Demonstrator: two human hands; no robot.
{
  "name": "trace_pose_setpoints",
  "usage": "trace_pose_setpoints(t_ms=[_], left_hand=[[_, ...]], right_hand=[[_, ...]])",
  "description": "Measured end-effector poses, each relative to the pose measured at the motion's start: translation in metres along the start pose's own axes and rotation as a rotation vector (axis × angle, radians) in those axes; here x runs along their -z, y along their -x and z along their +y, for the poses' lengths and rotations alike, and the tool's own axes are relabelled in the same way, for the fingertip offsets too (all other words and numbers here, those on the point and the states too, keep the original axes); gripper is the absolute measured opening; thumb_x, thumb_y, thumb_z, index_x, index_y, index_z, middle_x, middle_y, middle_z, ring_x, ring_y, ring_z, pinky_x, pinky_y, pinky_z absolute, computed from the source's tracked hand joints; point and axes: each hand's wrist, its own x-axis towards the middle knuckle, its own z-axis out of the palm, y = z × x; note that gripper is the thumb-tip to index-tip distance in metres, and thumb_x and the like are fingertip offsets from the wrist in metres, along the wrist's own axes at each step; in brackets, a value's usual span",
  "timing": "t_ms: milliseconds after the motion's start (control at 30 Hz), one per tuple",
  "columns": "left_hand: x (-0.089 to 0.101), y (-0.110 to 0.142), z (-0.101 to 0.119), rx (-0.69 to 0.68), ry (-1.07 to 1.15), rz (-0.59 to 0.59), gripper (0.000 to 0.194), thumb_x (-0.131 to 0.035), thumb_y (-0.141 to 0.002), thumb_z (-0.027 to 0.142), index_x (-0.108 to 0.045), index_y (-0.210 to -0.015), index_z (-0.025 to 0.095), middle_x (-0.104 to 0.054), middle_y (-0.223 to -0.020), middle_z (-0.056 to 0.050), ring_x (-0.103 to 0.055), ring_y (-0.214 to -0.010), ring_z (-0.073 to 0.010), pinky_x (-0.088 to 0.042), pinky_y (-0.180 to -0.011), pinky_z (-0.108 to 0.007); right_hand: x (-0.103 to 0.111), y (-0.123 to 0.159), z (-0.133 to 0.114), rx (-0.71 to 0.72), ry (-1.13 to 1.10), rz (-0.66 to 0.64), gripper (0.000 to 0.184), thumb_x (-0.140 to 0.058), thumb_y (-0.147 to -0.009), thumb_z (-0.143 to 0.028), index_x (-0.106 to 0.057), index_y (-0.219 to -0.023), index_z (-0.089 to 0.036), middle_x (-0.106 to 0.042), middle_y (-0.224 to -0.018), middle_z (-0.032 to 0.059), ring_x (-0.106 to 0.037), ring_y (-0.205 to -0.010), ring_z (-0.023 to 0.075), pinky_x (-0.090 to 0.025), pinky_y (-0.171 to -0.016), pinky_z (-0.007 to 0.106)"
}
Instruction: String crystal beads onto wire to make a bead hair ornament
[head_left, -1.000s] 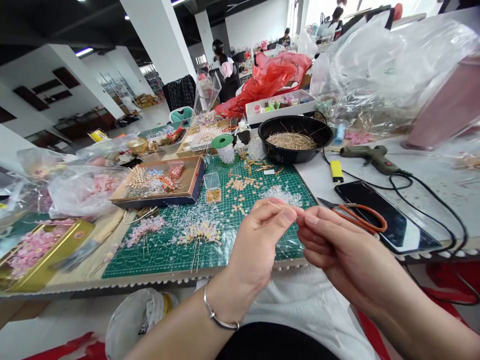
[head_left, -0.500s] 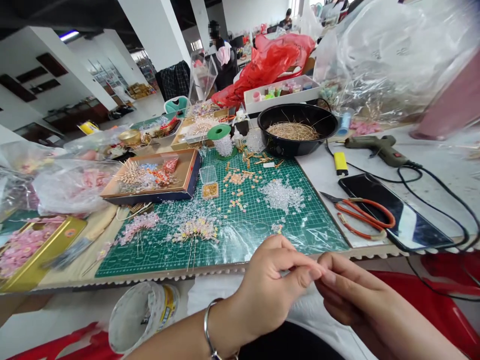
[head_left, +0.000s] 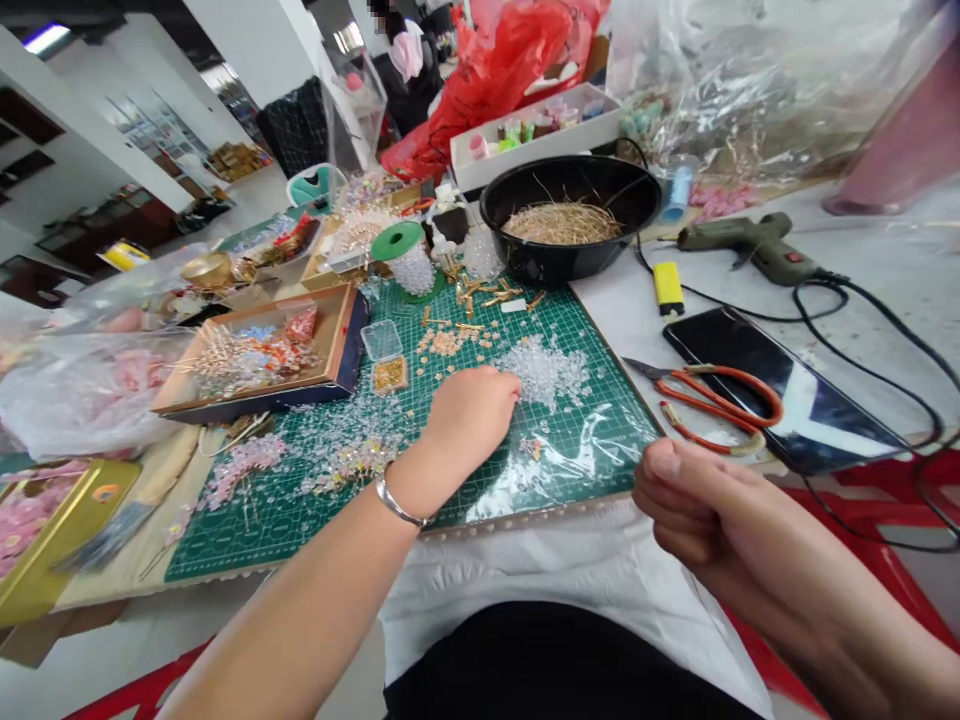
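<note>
My left hand point(head_left: 471, 415), with a silver bangle at its wrist, is over the green cutting mat point(head_left: 480, 495). Its fingers look curled together, mostly hidden behind the back of the hand, and the tips touch the left edge of a pile of clear beads point(head_left: 551, 370). My right hand point(head_left: 694, 505) is in front of the table edge, thumb pressed against bent fingers; anything in that pinch is too small to make out. A small beaded cluster point(head_left: 532, 447) lies on the mat between my hands. Peach flower-shaped pieces point(head_left: 448, 342) lie beyond my left hand.
Orange-handled scissors point(head_left: 720, 400), a phone point(head_left: 780, 385), a yellow lighter point(head_left: 667, 288) and a glue gun point(head_left: 750, 245) lie to the right. At the back stand a black bowl point(head_left: 570, 265) and a bead spool point(head_left: 409, 260). Beaded hair combs point(head_left: 247, 465) and an open box point(head_left: 262, 395) are left.
My hands were together at the fingertips before the table edge. The left has moved forward and left to the bead pile; the right remains pinched near the edge. The view has tilted down.
</note>
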Motion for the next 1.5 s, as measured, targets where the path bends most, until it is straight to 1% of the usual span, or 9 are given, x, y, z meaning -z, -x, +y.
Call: trace_pose_setpoints(t_ms=[167, 433, 567, 633, 733, 867, 1067, 1267, 1500], left_hand=[[0.000, -0.003, 0.000, 0.010, -0.057, -0.008, 0.027, -0.049, -0.091, 0.019, -0.076, -0.089, 0.020, -0.072, -0.094, -0.009, -0.064, -0.086, -0.0264, -0.046, -0.071, -0.035], [-0.003, -0.003, 0.001, -0.006, -0.151, -0.049, 0.025, -0.048, -0.092, 0.026, -0.071, -0.084, 0.021, -0.070, -0.091, -0.007, -0.061, -0.074, -0.0227, -0.038, -0.055, -0.031], [0.011, 0.002, -0.003, 0.018, -0.116, 0.011, 0.027, -0.048, -0.093, 0.027, -0.074, -0.094, 0.023, -0.074, -0.100, -0.006, -0.066, -0.088, -0.0250, -0.046, -0.069, -0.032], [0.023, 0.007, -0.018, 0.074, -0.055, 0.091, 0.027, -0.048, -0.094, 0.028, -0.074, -0.101, 0.024, -0.075, -0.103, -0.004, -0.067, -0.094, -0.0245, -0.048, -0.077, -0.033], [0.042, 0.019, -0.051, 0.182, -0.036, 0.181, 0.028, -0.048, -0.095, 0.029, -0.074, -0.104, 0.024, -0.076, -0.104, -0.003, -0.068, -0.092, -0.0230, -0.049, -0.075, -0.032], [0.050, 0.036, -0.079, 0.174, -0.094, 0.139, 0.025, -0.052, -0.093, 0.025, -0.076, -0.098, 0.023, -0.075, -0.101, -0.004, -0.068, -0.090, -0.0226, -0.050, -0.075, -0.032], [0.031, 0.036, -0.065, -0.026, -0.102, 0.008, 0.023, -0.054, -0.095, 0.022, -0.077, -0.095, 0.024, -0.072, -0.100, -0.004, -0.063, -0.096, -0.0207, -0.049, -0.085, -0.034], [0.020, 0.028, -0.065, -0.114, -0.160, -0.011, 0.028, -0.049, -0.096, 0.018, -0.077, -0.094, 0.018, -0.071, -0.094, -0.007, -0.060, -0.092, -0.0228, -0.048, -0.085, -0.038], [0.013, 0.026, -0.067, -0.188, -0.222, -0.029, 0.026, -0.048, -0.095, 0.017, -0.073, -0.088, 0.013, -0.066, -0.089, -0.010, -0.057, -0.091, -0.0242, -0.049, -0.082, -0.038]], right_hand=[[0.007, -0.014, -0.018, 0.034, -0.090, -0.013, 0.041, -0.073, -0.083, -0.025, -0.039, -0.062, -0.018, -0.020, -0.061, -0.0081, -0.011, -0.052, 0.0068, -0.011, -0.041, 0.018], [0.001, -0.014, -0.043, 0.079, -0.071, 0.018, 0.026, -0.065, -0.085, -0.017, -0.047, -0.065, -0.017, -0.019, -0.061, -0.0085, -0.012, -0.051, 0.0058, -0.010, -0.040, 0.016], [-0.008, -0.005, -0.052, 0.085, -0.047, 0.006, 0.027, -0.061, -0.090, -0.019, -0.046, -0.068, -0.017, -0.017, -0.064, -0.0081, -0.010, -0.052, 0.0062, -0.010, -0.042, 0.016], [-0.009, 0.001, -0.048, 0.071, -0.032, -0.008, 0.029, -0.063, -0.091, -0.022, -0.044, -0.069, -0.019, -0.016, -0.064, -0.0081, -0.008, -0.052, 0.0064, -0.010, -0.041, 0.017], [-0.004, 0.003, -0.031, 0.038, 0.005, -0.016, 0.036, -0.068, -0.088, -0.027, -0.039, -0.066, -0.021, -0.015, -0.064, -0.0076, -0.007, -0.053, 0.0082, -0.011, -0.041, 0.020], [0.003, 0.001, -0.004, -0.104, 0.110, -0.013, 0.043, -0.076, -0.080, -0.047, -0.044, -0.065, -0.021, -0.016, -0.065, -0.0067, -0.008, -0.055, 0.0103, -0.013, -0.043, 0.025], [-0.002, 0.001, 0.017, -0.232, 0.159, -0.078, 0.043, -0.078, -0.077, -0.049, -0.047, -0.066, -0.021, -0.017, -0.065, -0.0065, -0.008, -0.056, 0.0112, -0.014, -0.046, 0.026], [-0.003, 0.005, 0.020, -0.235, 0.176, -0.057, 0.046, -0.078, -0.076, -0.053, -0.046, -0.066, -0.021, -0.016, -0.064, -0.0069, -0.007, -0.057, 0.0112, -0.012, -0.047, 0.026], [0.000, 0.005, 0.024, -0.228, 0.140, -0.019, 0.047, -0.082, -0.074, -0.047, -0.043, -0.067, -0.021, -0.018, -0.063, -0.0071, -0.008, -0.057, 0.0110, -0.012, -0.047, 0.025]])
